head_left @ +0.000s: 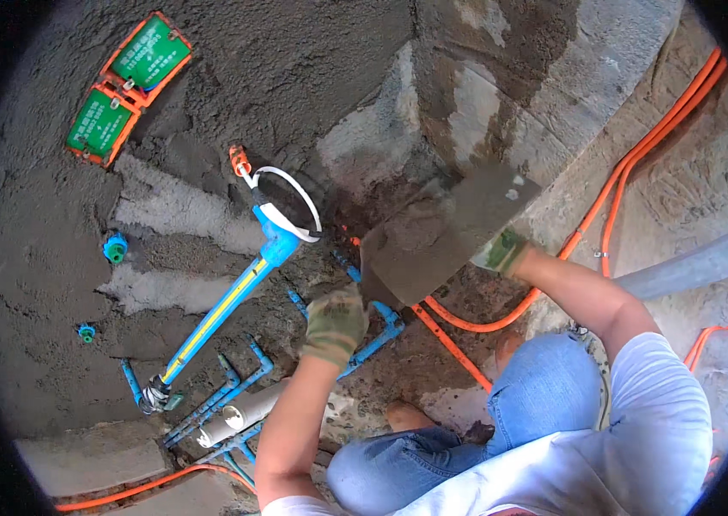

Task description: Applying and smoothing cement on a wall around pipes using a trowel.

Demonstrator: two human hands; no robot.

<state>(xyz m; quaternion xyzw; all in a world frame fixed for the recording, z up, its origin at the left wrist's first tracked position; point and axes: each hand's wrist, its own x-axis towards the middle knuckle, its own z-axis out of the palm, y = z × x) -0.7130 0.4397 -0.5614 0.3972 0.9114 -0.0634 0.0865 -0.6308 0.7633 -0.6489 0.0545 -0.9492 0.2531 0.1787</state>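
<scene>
My right hand [501, 251], in a green-grey glove, grips the right edge of a large flat grey mortar board [446, 228] smeared with wet mortar and held against the wall. My left hand [336, 322], also gloved, is closed in a fist at the board's lower left corner. It seems to hold a dark tool handle [376, 291], mostly hidden. Both hands are just right of a blue pipe with a yellow stripe [226, 305] that is set into the grey mortared wall [55, 258].
Two green junction boxes with orange rims [128, 86] sit in the wall at upper left. A white cable loop [295, 202] hangs by the blue fitting. Orange conduits [630, 163] run up the right side. Thin blue pipes [235, 387] and a white pipe [244, 413] lie low. My knees [544, 387] are bent below.
</scene>
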